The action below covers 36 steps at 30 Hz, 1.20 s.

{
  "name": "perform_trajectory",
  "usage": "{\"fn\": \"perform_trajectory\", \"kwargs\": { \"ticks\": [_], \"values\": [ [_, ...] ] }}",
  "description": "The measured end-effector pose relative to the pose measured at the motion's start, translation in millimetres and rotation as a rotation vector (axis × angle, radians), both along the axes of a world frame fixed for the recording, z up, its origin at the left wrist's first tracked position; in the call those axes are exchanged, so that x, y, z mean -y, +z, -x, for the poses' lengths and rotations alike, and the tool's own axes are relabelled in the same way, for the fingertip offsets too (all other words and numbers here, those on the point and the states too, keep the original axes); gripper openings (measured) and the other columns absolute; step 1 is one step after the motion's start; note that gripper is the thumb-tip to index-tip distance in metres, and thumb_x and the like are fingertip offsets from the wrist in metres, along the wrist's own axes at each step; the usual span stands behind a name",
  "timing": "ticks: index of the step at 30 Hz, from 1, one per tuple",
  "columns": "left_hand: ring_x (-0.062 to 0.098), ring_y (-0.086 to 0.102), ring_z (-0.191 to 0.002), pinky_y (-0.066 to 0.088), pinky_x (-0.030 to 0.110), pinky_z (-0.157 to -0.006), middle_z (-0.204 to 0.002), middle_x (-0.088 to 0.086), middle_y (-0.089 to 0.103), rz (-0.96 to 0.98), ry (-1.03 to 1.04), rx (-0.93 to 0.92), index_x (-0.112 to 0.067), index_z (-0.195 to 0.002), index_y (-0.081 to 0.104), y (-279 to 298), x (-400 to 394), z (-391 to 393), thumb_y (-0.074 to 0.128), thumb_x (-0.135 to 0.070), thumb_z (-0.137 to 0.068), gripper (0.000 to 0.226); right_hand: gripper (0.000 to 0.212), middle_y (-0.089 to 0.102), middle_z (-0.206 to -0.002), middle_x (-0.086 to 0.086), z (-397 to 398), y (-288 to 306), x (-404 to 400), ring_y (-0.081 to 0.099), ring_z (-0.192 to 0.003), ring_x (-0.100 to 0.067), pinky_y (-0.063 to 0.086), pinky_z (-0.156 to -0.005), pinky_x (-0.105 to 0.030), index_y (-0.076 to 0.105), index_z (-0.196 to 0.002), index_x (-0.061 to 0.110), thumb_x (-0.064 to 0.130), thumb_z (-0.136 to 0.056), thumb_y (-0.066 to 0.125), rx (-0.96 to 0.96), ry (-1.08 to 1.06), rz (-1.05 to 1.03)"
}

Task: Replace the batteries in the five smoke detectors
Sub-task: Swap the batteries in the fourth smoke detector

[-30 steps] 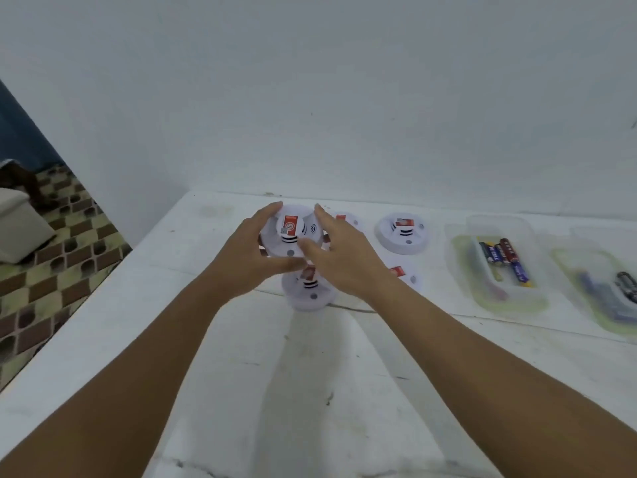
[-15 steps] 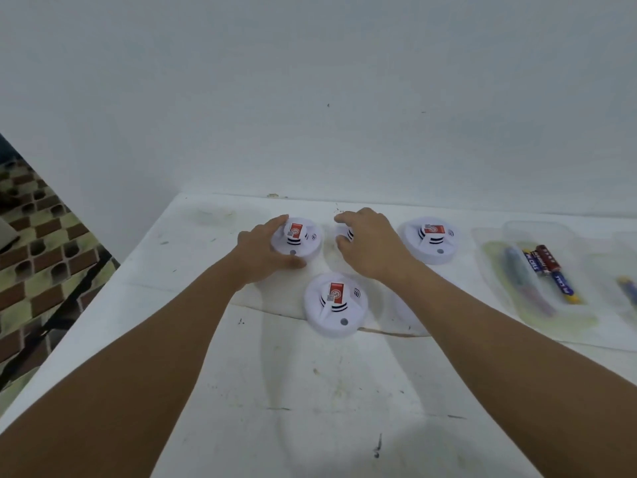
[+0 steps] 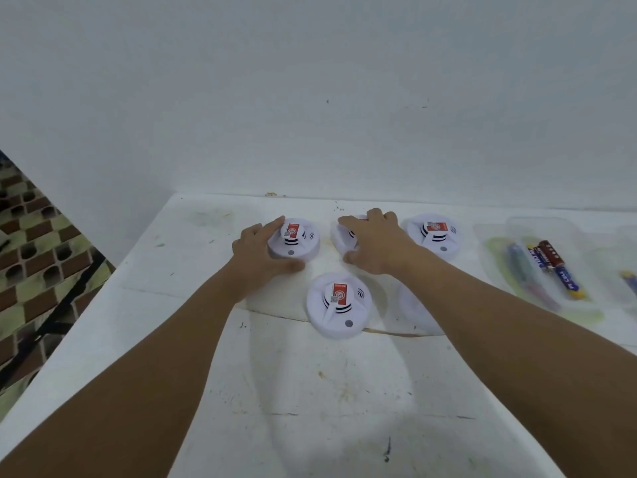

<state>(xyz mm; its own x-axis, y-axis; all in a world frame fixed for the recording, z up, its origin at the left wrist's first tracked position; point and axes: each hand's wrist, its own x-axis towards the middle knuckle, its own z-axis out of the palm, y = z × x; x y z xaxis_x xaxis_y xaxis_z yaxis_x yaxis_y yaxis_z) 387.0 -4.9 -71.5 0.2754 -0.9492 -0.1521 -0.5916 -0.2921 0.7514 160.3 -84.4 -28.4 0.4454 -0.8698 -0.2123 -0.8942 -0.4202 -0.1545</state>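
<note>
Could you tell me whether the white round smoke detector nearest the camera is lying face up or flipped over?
Face up: the white round smoke detector lies flat on the white table, its red label and raised vented centre showing.

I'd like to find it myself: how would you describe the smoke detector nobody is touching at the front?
On the white table, look between the two forearms. The front detector lies alone there, nearer the person than the back row. Unlike the detectors under the left hand and right hand, nothing touches it.
</note>
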Motion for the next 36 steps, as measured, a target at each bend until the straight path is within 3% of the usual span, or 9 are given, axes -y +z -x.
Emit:
{"fn": "perform_trajectory", "kwargs": {
  "ticks": [3,7,11,18,22,25,28,33,36],
  "values": [
    [0.022,0.015,-0.152,0.023,0.046,-0.121,-0.161,-0.004,0.027,-0.004,0.011,-0.013,-0.051,-0.156,0.032,-1.5,2.1,-0.8,0.093,-0.048,-0.07,0.106,0.068,0.041,-0.136,-0.013,-1.0,1.4,-2.7,0.036,-0.123,-0.039,0.043,-0.102,-0.045,0.038,-0.151,0.03,0.042,-0.091,0.067,0.019,-0.009,0.007],
    [0.023,0.022,-0.15,0.026,0.049,-0.123,-0.16,-0.006,0.031,-0.021,0.003,-0.023,-0.047,-0.157,0.032,-2.4,3.9,-5.0,0.095,-0.056,-0.06,0.117,0.06,0.044,-0.113,-0.006,0.7,4.1,-8.5,0.044,-0.103,-0.032,0.043,-0.082,-0.037,0.048,-0.141,0.023,0.042,-0.087,0.067,0.082,-0.009,0.097],
    [0.025,0.034,-0.146,0.038,0.053,-0.118,-0.158,-0.005,0.024,0.07,0.072,-0.079,-0.048,-0.154,0.033,-6.3,-3.7,-7.7,0.088,-0.077,-0.047,0.124,0.051,0.048,-0.126,-0.01,3.5,6.4,-10.6,0.055,-0.103,-0.033,0.043,-0.075,-0.035,0.053,-0.138,0.018,0.037,-0.091,0.061,0.164,-0.027,0.195],
    [0.028,0.029,-0.143,0.036,0.04,-0.114,-0.149,-0.003,0.024,0.472,0.159,-0.043,-0.04,-0.15,0.039,22.5,-27.6,22.2,0.074,-0.055,-0.078,0.082,0.048,0.045,-0.132,-0.01,7.8,2.3,-14.3,0.047,-0.116,-0.034,0.045,-0.089,-0.036,0.061,-0.139,0.021,0.041,-0.096,0.059,0.328,-0.094,0.217],
    [0.021,0.045,-0.125,0.042,0.047,-0.111,-0.133,-0.006,0.05,0.481,0.048,0.009,-0.034,-0.14,0.055,41.7,-28.7,45.0,0.063,-0.038,-0.095,0.045,0.035,0.058,-0.108,-0.002,6.9,20.7,-27.2,0.056,-0.106,-0.027,0.043,-0.079,-0.031,0.071,-0.123,0.028,0.045,-0.094,0.062,0.685,-0.178,0.173],
    [0.003,0.056,-0.11,0.05,0.031,-0.098,-0.128,-0.006,0.058,0.397,0.045,-0.208,-0.032,-0.139,0.057,56.1,-29.6,65.1,0.056,-0.037,-0.105,0.034,0.028,0.068,-0.09,0.002,13.5,43.6,-46.9,0.062,-0.088,-0.018,0.045,-0.068,-0.029,0.069,-0.102,0.024,0.048,-0.096,0.056,0.993,-0.273,0.094],
    [0.001,0.059,-0.103,0.042,0.016,-0.083,-0.119,-0.013,0.062,0.305,0.024,-0.318,-0.028,-0.131,0.061,67.3,-37.7,89.5,0.047,-0.043,-0.108,0.031,0.023,0.067,-0.09,0.012,29.9,51.7,-70.0,0.06,-0.082,-0.009,0.047,-0.072,-0.026,0.066,-0.1,0.025,0.042,-0.1,0.05,1.224,-0.347,-0.091],
    [0.017,0.065,-0.085,0.055,0.038,-0.079,-0.096,-0.004,0.068,0.246,0.02,-0.547,-0.018,-0.107,0.06,74.6,-63.0,139.6,0.05,-0.05,-0.105,0.035,0.046,0.075,-0.111,0.01,54.6,34.1,-98.7,0.071,-0.109,-0.02,0.057,-0.1,-0.05,0.068,-0.112,0.028,0.062,-0.093,0.044,1.405,-0.394,-0.374],
    [0.021,0.068,-0.091,0.054,0.036,-0.082,-0.102,-0.002,0.072,0.282,0.065,-0.637,-0.017,-0.105,0.056,71.7,-81.2,167.3,0.054,-0.052,-0.103,0.035,0.06,0.073,-0.124,-0.002,78.5,28.6,-113.0,0.07,-0.116,-0.022,0.057,-0.101,-0.057,0.066,-0.124,0.024,0.065,-0.086,0.043,1.468,-0.391,-0.471]
  ]
}}
